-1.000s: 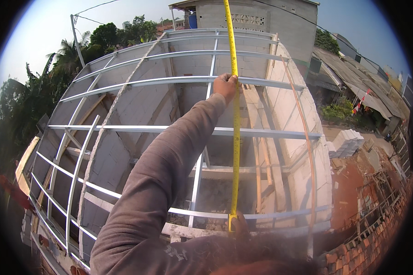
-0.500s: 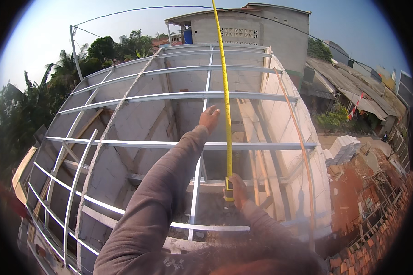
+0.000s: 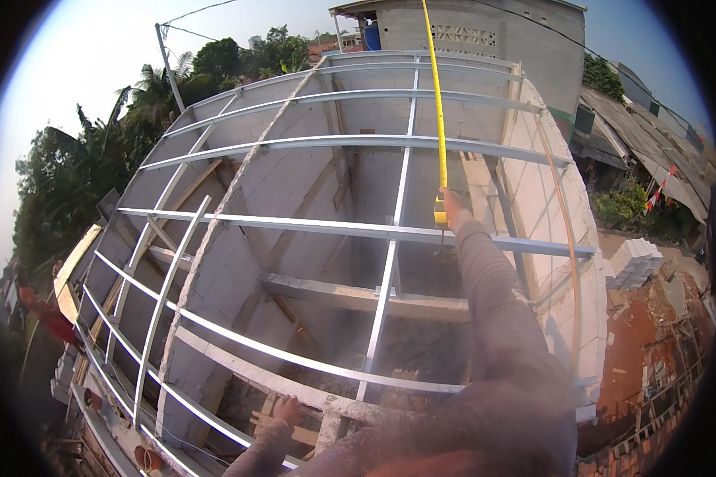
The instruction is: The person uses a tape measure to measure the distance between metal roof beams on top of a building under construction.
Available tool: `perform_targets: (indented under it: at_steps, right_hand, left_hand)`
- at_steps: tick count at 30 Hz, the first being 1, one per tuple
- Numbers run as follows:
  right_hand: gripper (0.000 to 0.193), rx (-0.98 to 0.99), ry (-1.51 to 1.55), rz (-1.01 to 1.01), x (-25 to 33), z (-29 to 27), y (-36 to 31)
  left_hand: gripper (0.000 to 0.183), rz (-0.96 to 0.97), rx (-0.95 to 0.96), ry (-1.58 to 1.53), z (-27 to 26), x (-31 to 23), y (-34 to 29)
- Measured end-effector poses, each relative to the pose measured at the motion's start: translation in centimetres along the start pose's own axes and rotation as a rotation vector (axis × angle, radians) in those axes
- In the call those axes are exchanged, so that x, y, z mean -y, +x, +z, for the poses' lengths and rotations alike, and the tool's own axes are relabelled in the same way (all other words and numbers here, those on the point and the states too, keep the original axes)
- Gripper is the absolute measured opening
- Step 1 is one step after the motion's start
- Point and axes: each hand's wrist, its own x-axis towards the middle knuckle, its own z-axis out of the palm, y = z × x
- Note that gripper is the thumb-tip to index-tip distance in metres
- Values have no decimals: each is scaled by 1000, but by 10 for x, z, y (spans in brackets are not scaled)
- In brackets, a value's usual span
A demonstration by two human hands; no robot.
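My right arm reaches forward over the steel roof frame. My right hand (image 3: 455, 208) is closed round a yellow and black tape measure (image 3: 440, 210). From its case the yellow blade (image 3: 439, 111) runs out upward and away, past the top of the picture. Just beyond a long silver cross beam (image 3: 326, 226), the tape case hangs above the open room. Low in the view, my left hand (image 3: 288, 410) has its fingers curled, with nothing visible in them. It is nearest to a concrete ledge (image 3: 247, 367) on the near wall.
Silver beams cross the roofless block walls (image 3: 561, 238). Deep rooms lie open below, with wooden planks (image 3: 477, 179) at the far right. A rough wall top (image 3: 231, 187) runs lengthwise. At far left, a person in red (image 3: 46, 314) is near a board (image 3: 73, 266). Stacked blocks (image 3: 635, 261) stand outside.
My right hand has pushed the tape measure forward and slightly right. My left hand has come back from the blade to the lower left. The view has shifted.
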Motion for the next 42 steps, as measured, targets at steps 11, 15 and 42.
perform_targets:
  at_steps: [11,15,42]
  right_hand:
    - [35,-46,-36,412,-49,78,-24]
    - [36,-37,36,480,-60,40,11]
    - [40,81,89,460,-61,12,-43]
  left_hand:
    - [33,-412,-287,115,-120,185,-58]
    - [34,-360,-199,309,-96,177,-46]
    - [28,-81,-34,156,18,73,-23]
